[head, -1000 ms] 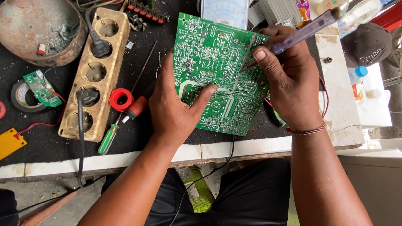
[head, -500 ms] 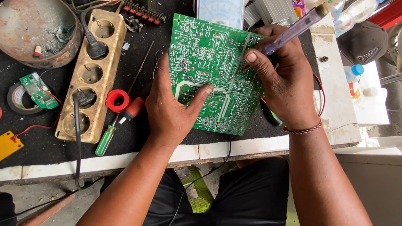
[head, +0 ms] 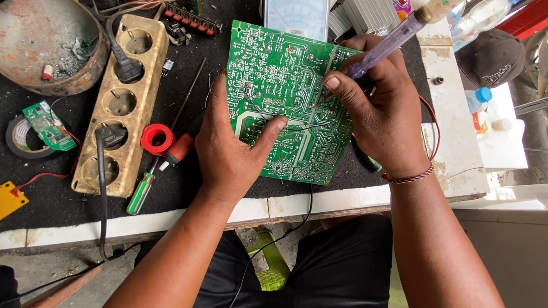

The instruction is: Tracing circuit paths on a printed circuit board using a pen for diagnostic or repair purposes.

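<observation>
A green circuit board point(head: 281, 81) lies solder side up on the black bench mat. My left hand point(head: 231, 146) grips its near left edge, thumb pressed on the board's face. My right hand point(head: 375, 110) holds a soldering iron point(head: 392, 41) with a translucent purple handle like a pen. Its tip points down at the board's middle, close to my left thumb. A thin wire runs across the board between both hands.
A tan power strip point(head: 121, 102) with two black plugs lies left of the board. Beside it are a red solder spool point(head: 157, 139) and a green-handled screwdriver point(head: 151, 182). A rusty bowl point(head: 37, 37), tape roll point(head: 21, 136), multimeter point(head: 298, 9) and heat sink point(head: 368, 9) stand around.
The view has shifted slightly. My right hand has tilted the soldering iron and brought its tip lower onto the board; my left hand keeps its grip.
</observation>
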